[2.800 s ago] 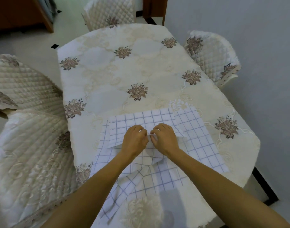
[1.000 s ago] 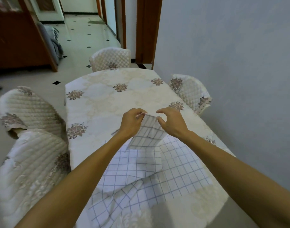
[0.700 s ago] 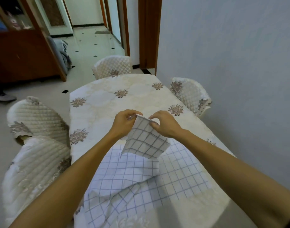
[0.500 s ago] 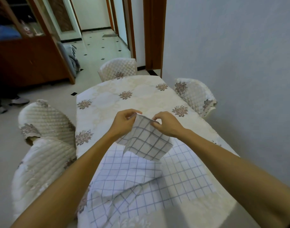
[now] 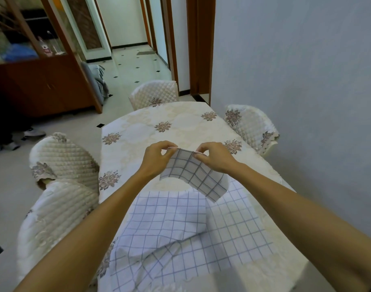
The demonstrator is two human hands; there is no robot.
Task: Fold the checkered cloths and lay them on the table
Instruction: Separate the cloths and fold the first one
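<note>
Above the table's (image 5: 138,131) near half, the left hand (image 5: 156,159) and right hand (image 5: 216,158) each pinch a top corner of a folded checkered cloth (image 5: 196,175), light and limp, best held at its corners, while other checkered cloths (image 5: 180,228) lie by the near edge.

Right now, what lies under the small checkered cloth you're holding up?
Under the small checkered cloth, cream floral tablecloth and larger white checkered cloths lying overlapped. Whatever those cover is hidden.
</note>
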